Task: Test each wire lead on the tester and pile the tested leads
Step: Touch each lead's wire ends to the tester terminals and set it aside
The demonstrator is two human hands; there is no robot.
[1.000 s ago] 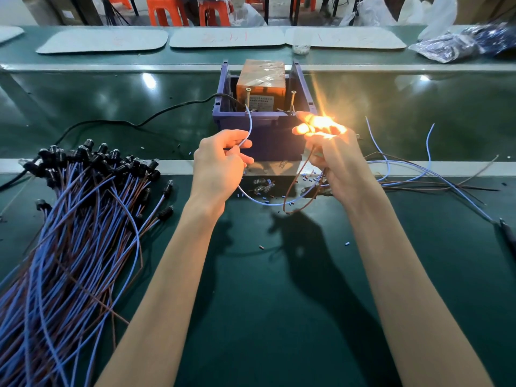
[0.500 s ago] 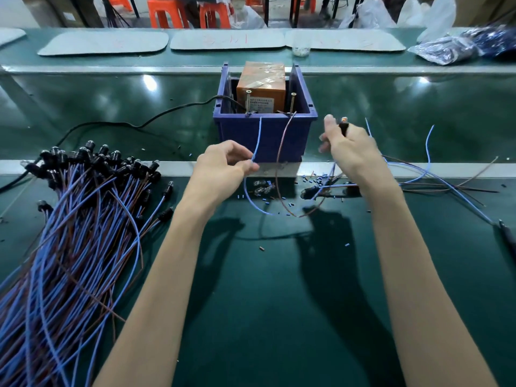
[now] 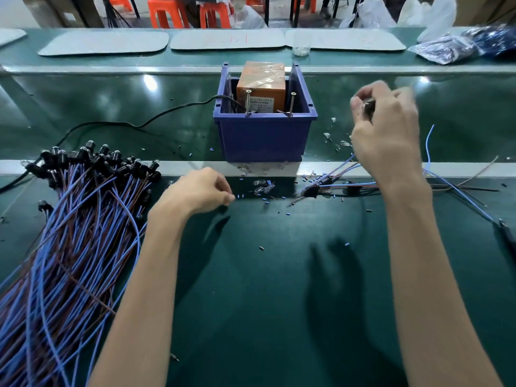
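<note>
The tester is an orange box [image 3: 260, 79] in a blue bin [image 3: 265, 135], with two upright screws [image 3: 248, 103] at the bin's front rim. My right hand [image 3: 386, 135] is raised to the right of the bin and grips the black socket of a wire lead [image 3: 369, 108]; it is blurred by motion. My left hand [image 3: 199, 191] rests low on the green table in front of the bin, fingers loosely curled, with no wire in it. A big pile of blue and brown leads [image 3: 69, 219] lies at the left, and a small group of leads [image 3: 335, 185] lies under my right wrist.
A black power cable [image 3: 125, 125] runs from the bin to the left. Small glass bulbs [image 3: 264, 187] and cut insulation bits lie scattered before the bin. White mats [image 3: 106, 41] and plastic bags [image 3: 452, 48] sit on the far shelf.
The lamp glowed a second ago with the wires on the screws. The wires came off, my right hand carried the lead up and right, and my left hand let go and dropped.
</note>
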